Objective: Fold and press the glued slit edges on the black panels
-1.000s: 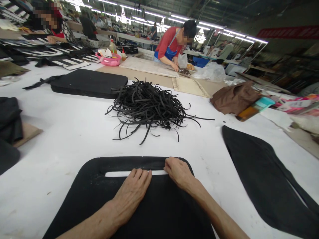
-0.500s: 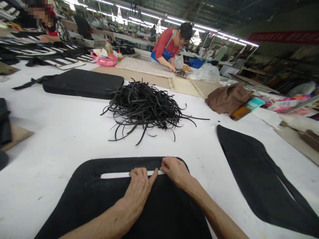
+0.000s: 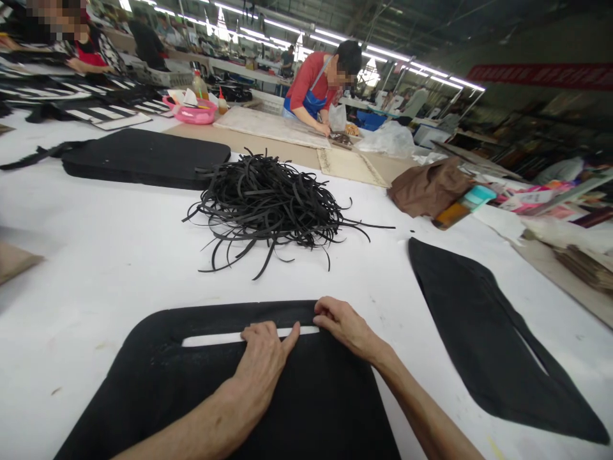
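Observation:
A large black panel point(image 3: 316, 396) with rounded corners and a long narrow slot near its far edge lies on the white table in front of me. White shows through the slot. My left hand point(image 3: 263, 354) rests on the panel at the middle of the slot, thumb spread away from the bent fingers. At the slot's right end, my right hand point(image 3: 342, 322) pinches the panel's far strip near the corner. Beyond the panel sits a tangled heap of thin black strips point(image 3: 278, 201).
A second slotted black panel point(image 3: 488, 338) lies to the right. Behind the heap are a stack of black panels point(image 3: 143, 156), a pink basket point(image 3: 196, 114) and a brown cloth bundle point(image 3: 428, 185). Across the table a person in a red top point(image 3: 311, 89) bends over the work surface.
The view has shifted slightly, so most things sit a little further left. My right hand has moved slightly along the slot's right end. The left hand stays on the panel.

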{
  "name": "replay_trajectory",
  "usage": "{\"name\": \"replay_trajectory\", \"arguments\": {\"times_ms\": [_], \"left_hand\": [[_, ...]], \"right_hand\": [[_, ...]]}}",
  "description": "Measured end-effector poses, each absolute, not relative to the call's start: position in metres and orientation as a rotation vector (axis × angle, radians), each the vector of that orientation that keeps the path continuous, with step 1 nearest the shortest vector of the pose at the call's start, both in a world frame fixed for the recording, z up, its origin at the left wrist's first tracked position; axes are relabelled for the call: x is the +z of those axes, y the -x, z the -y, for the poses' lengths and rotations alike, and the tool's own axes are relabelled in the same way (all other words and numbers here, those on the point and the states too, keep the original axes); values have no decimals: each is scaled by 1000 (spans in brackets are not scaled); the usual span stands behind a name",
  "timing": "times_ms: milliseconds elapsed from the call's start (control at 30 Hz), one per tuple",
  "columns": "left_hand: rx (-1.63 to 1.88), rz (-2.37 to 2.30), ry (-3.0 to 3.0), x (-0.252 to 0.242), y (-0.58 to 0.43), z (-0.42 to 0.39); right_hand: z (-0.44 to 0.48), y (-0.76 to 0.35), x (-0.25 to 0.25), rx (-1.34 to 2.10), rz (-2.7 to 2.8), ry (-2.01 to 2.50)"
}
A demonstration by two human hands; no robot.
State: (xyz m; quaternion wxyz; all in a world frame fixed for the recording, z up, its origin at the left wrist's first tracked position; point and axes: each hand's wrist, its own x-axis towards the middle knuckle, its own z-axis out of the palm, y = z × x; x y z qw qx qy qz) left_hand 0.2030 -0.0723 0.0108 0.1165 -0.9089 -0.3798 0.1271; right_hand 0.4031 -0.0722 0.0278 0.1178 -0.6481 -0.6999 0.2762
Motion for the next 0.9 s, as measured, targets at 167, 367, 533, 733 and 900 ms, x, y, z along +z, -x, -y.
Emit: {"name": "replay_trajectory", "arguments": {"times_ms": [167,367,533,733,900], "left_hand": [[403,1082,2654,13,-203,72],[359,1106,2673,11,-203,71],[313,1088,2650,6,-203,73],[348,947,2477,-4,-205,79],[438,971,2492,-2,-212,77]], "right_hand": [[74,-402,28,782,2103,1874],[74,-400,27,742,2077,1942],[71,-398,25,760,1939,2107],[63,-396,24,836,1815,2203],[67,-401,24,808,1808,2129]]}}
